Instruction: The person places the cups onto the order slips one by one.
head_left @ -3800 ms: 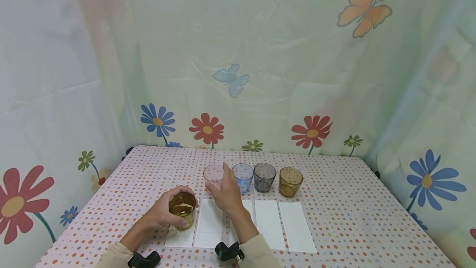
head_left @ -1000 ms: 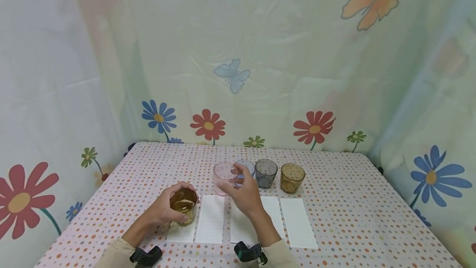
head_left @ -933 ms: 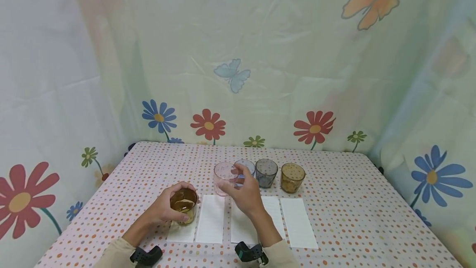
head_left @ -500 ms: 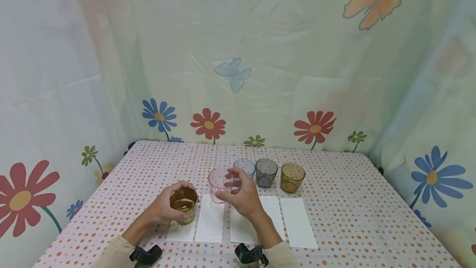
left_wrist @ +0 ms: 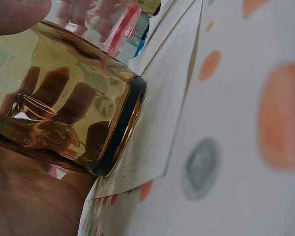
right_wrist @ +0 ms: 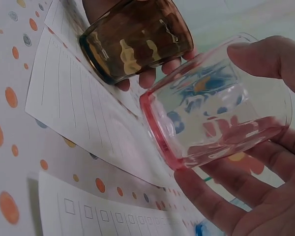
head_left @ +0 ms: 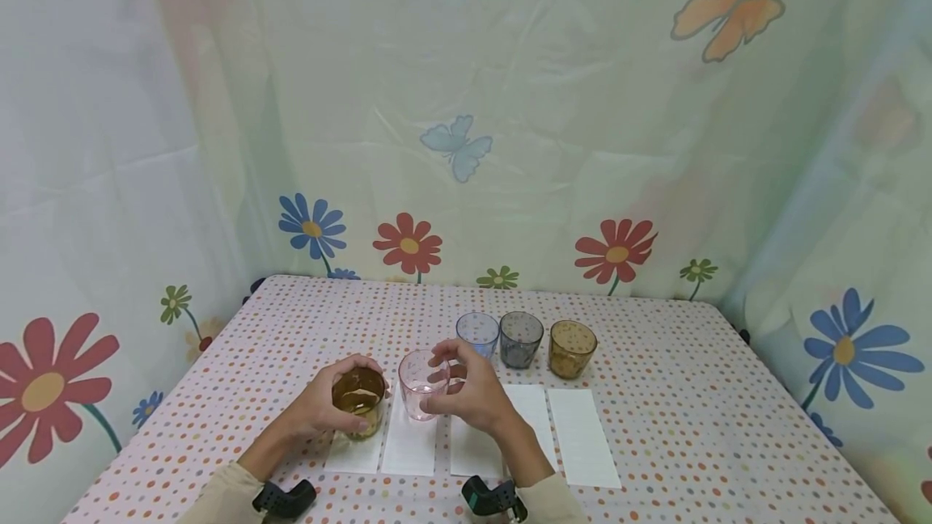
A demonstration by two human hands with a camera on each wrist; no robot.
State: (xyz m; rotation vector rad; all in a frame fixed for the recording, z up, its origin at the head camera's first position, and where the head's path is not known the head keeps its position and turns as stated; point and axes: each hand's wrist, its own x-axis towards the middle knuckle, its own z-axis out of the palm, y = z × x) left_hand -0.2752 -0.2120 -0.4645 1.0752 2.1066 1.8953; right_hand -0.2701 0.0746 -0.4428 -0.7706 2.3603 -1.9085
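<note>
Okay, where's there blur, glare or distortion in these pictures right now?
Head view: soft, fairly even light on the backdrop; left wrist: the largest orange dot blurred, bright glints in the held amber glass; right wrist: the pink glass distorts the backdrop print behind it.

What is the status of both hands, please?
Left hand grips transparent amber round cup. Right hand holds transparent pink round cup over white rectangular paper. No obstruction visible.
</note>
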